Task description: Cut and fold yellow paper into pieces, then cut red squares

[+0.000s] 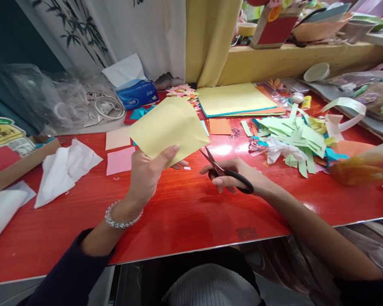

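A sheet of yellow paper (169, 129) is pinched in my left hand (150, 170), thumb on top and fingers beneath, held up above the red table (178, 221). My right hand (239, 174) grips black-handled scissors (215, 165). Their blades are parted and point up toward the yellow paper's right corner. Below the paper a tiny white scrap (187, 168) lies on the table. Left of my left hand lie a pink paper square (119, 161) and a peach paper square (117, 139). An orange square (220, 126) rests behind the scissors.
A stack of coloured sheets (238, 98) lies at the back. Green paper strips (295, 134) and other scraps pile up on the right. A blue tissue pack (137, 94) stands back left. Crumpled white tissue (65, 168) and a cardboard box edge (25, 165) are at left.
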Demonstrator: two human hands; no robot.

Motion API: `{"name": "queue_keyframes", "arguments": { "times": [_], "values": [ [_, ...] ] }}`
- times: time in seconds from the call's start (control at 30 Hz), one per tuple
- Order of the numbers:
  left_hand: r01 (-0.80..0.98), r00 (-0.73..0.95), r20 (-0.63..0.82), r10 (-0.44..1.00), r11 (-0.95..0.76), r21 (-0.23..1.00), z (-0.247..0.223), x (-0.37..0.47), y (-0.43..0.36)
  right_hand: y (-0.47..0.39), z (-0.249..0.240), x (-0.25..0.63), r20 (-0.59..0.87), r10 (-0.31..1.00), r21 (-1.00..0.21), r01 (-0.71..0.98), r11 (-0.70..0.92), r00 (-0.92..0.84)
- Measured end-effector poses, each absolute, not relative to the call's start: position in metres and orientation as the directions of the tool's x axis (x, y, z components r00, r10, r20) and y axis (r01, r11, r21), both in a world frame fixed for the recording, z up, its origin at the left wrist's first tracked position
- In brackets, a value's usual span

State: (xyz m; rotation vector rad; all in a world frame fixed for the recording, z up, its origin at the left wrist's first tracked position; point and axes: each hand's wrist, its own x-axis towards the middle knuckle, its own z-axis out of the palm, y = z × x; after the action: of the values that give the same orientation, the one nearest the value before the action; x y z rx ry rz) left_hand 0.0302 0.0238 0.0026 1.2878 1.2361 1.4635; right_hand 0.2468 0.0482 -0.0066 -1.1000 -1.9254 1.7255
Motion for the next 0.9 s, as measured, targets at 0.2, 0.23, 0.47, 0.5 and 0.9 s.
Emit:
{"name": "queue_keyframes", "arguments": {
  "times": [0.2,0.23,0.47,0.5,0.9],
  "values": [
    [0.034,-0.111,0.199,0.974,-0.197,0.98,-0.0001,0.0348,0.0208,0.0435,-0.0007,0.2437,-0.205,0.786,-0.955,0.295,-0.03,-0.583],
    [0.034,-0.109,0.196,0.975,-0.194,0.98,0.0,0.0358,0.0202,0.0432,-0.0009,0.2435,-0.204,0.79,-0.955,0.293,-0.032,-0.578],
    [0.016,-0.097,0.196,0.976,-0.196,0.981,0.0017,0.039,0.0183,0.0428,-0.0023,0.2422,-0.214,0.79,-0.953,0.302,-0.039,-0.575],
    [0.014,-0.093,0.194,0.977,-0.194,0.981,0.0018,0.039,0.0182,0.0429,-0.0022,0.2421,-0.215,0.791,-0.952,0.304,-0.039,-0.573],
    [0.035,-0.099,0.186,0.977,-0.184,0.982,-0.0002,0.0389,0.018,0.0419,-0.0016,0.2411,-0.218,0.796,-0.954,0.296,-0.051,-0.564]
  ]
}}
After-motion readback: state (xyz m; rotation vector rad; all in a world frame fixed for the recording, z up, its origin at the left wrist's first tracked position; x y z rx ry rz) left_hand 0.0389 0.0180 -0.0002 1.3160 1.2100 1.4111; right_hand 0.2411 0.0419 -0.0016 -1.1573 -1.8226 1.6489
